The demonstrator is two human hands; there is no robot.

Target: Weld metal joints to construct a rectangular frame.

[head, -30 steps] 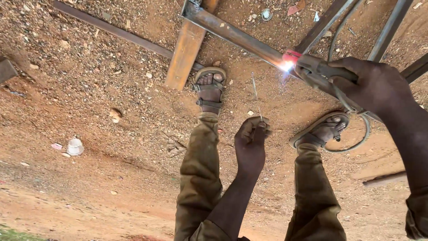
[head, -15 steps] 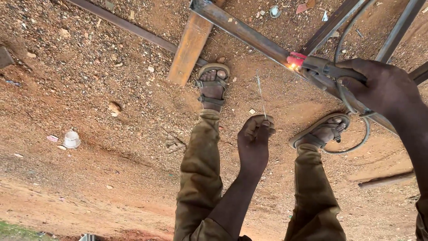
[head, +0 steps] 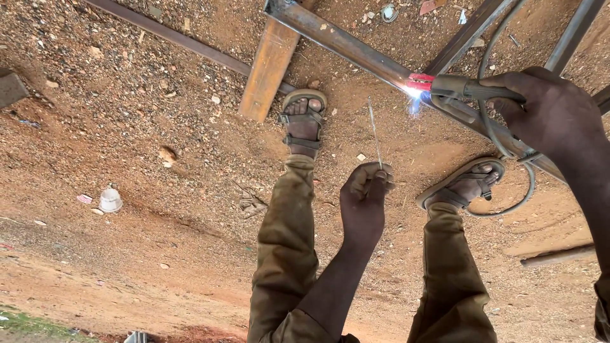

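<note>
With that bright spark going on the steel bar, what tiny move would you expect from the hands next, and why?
Probably a slight creep of the right hand along the grey steel bar. Its grey welding holder with the red tip has a bright arc burning at one spot on the bar, so edging forward would lengthen the bead. The left hand pinches a thin spare rod, apart from the arc.

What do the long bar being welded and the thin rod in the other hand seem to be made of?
The long bar looks like steel: grey, dull, square-edged, with a bright spark at its joint. The thin rod, pinched by the left hand, seems a coated metal welding rod: straight, pale grey, matte. Its exact coating cannot be told.
</note>
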